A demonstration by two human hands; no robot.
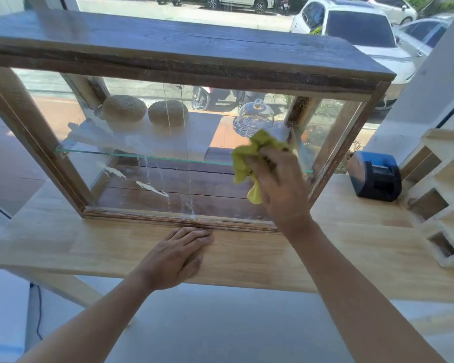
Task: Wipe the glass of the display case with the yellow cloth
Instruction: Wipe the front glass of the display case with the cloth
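In the head view, the display case stands on a pale wooden counter before a window, its front glass facing the person. The right hand presses the yellow cloth against the right part of that glass, fingers curled over the bunched fabric; the cloth bulges out above and left of the hand, and a tail hangs below it. The left hand lies flat on the counter, fingers straight and together, fingertips at the case's lower frame.

The cloth looks soft, light and limp. It should fold to the palm and is best held balled up, as here, so no loose end drags. The glass is stiff, smooth and probably fragile in its old wooden frame. It likely wants broad, even pressure, not a hard push at one spot. White streaks and drips show on the left and middle of the pane, so much of the wiping appears undone. The case seems heavy enough to stay put, though the left hand is well placed to brace it.

Counted: one case, one cloth, two hands. Inside the case there are one glass shelf, two round woven pieces and one clear glass dome. A dark device with a blue top sits on the counter at the right, beside a pale stepped wooden rack.
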